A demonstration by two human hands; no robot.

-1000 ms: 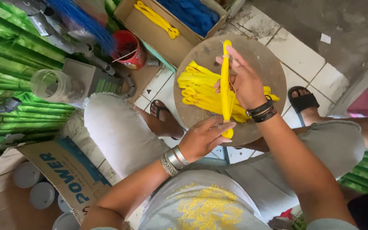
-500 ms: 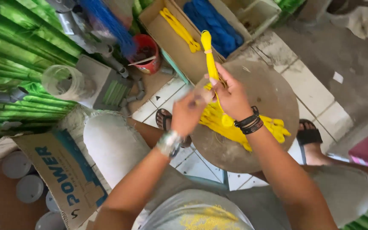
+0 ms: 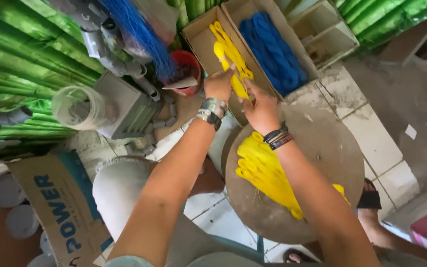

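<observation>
- Head view: both arms reach out to a cardboard box (image 3: 201,42) holding yellow bundles. The left hand (image 3: 218,85) and the right hand (image 3: 259,110) both grasp one yellow bundle (image 3: 229,62), which lies over the box's edge.
- More yellow strips (image 3: 265,173) lie on the round stool (image 3: 322,163) under the right forearm; that arm could sweep them off.
- The held bundle could slide or snag on the box wall, though the fingers' grip is partly hidden, so its firmness is unclear.
- A red cup (image 3: 186,69) stands just beside the box, close enough for the left wrist to knock it.
</observation>
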